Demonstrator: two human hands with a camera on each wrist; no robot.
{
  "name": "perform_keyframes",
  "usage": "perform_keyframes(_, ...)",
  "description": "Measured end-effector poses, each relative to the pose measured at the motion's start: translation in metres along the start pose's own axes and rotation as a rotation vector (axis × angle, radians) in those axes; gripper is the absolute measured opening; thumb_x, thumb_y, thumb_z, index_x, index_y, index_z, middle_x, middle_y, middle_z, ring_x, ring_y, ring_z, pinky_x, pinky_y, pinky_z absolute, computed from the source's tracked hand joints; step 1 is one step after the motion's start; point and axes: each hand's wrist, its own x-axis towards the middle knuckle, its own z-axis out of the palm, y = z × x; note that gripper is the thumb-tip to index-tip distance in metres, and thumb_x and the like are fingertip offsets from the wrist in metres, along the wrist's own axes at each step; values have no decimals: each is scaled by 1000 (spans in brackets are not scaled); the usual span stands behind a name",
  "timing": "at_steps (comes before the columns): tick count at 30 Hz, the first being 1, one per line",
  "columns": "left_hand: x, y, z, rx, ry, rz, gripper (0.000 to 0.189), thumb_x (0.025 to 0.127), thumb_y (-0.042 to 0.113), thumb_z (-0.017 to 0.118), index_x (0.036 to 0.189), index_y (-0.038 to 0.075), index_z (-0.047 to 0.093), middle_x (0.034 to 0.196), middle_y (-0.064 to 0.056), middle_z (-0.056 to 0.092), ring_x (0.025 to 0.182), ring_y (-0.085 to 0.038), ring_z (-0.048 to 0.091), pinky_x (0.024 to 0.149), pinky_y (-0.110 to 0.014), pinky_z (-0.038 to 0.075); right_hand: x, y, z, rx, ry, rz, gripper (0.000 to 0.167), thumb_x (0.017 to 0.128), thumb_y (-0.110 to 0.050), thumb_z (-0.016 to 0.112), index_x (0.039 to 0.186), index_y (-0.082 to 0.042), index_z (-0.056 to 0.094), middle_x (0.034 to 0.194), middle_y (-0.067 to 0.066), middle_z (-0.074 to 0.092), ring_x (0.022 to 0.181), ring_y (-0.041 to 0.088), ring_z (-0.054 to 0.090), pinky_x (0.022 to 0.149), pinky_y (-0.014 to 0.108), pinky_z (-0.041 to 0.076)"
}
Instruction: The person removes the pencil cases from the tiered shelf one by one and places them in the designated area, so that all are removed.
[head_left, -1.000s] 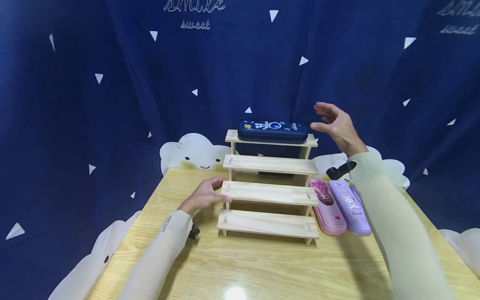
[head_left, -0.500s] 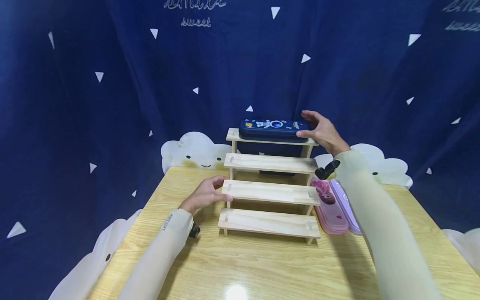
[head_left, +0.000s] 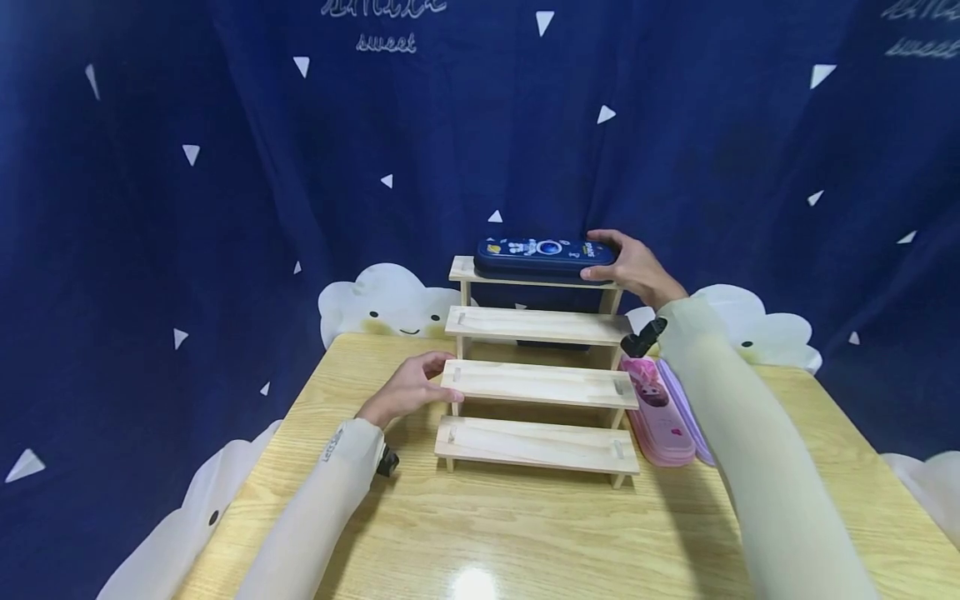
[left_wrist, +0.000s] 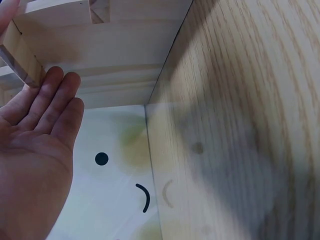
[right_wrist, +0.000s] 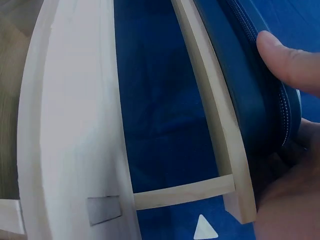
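A dark blue pencil case (head_left: 525, 260) with an astronaut print lies on the top tier of a four-step wooden display rack (head_left: 540, 382). My right hand (head_left: 636, 268) grips its right end, thumb on the front side and fingers behind. In the right wrist view the thumb presses near the zipper of the pencil case (right_wrist: 245, 90); the other fingers are mostly hidden. My left hand (head_left: 408, 389) holds the left end of the rack's second tier from the bottom, thumb on top. Seen from the left wrist, its fingers (left_wrist: 52, 102) reach under the plank (left_wrist: 22, 55).
Right of the rack, a pink pencil case (head_left: 663, 425) lies on the wooden table (head_left: 517, 533). Beside it a purple pencil case (head_left: 686, 408) is partly covered by my right sleeve. A dark blue curtain (head_left: 480, 133) with white triangles hangs behind, with cloud shapes along the table's back.
My right hand has come in from the right, through the air, and taken hold of the blue pencil case's right end. The left hand keeps its place on the rack.
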Motion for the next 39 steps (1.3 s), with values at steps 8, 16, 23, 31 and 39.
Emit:
perform_keyframes(8, 1, -2, -1, 5, -6, 7, 75, 73, 26, 91, 138, 10, 57, 131, -11, 67, 125, -30, 60, 116, -56, 40, -6, -5, -1, -31, -42, 7, 85, 82, -34, 83, 155, -23, 40, 161, 18, 35, 140, 39, 37, 123, 63, 27)
perform_keyframes(16, 2, -2, -1, 8, 6, 23, 75, 74, 23, 90, 139, 8, 56, 132, -11, 68, 126, -30, 60, 116, -50, 43, -13, -8, 4, -36, -17, 10, 79, 81, -37, 85, 149, -21, 49, 156, 18, 42, 136, 38, 41, 121, 62, 32)
perform_keyframes(23, 2, -3, -1, 10, -4, 23, 76, 74, 23, 90, 139, 7, 56, 132, -12, 67, 127, -30, 60, 115, -48, 44, -21, -5, 8, 5, 70, -12, 80, 78, -41, 86, 147, -19, 52, 155, 16, 45, 133, 36, 45, 116, 56, 40)
perform_keyframes(31, 2, -2, -1, 3, -9, 15, 75, 73, 24, 91, 138, 9, 57, 133, -11, 67, 128, -31, 59, 117, -50, 42, -37, -11, 0, 106, 123, -89, 76, 80, -35, 86, 146, -20, 54, 152, 12, 48, 129, 31, 48, 109, 44, 45)
perform_keyframes(39, 1, 0, -1, 8, -16, 6, 77, 74, 25, 90, 140, 9, 56, 134, -12, 66, 128, -31, 59, 117, -51, 42, -64, -26, -16, 154, 237, -147, 71, 81, -29, 86, 145, -21, 56, 151, 12, 49, 128, 28, 47, 101, 31, 48)
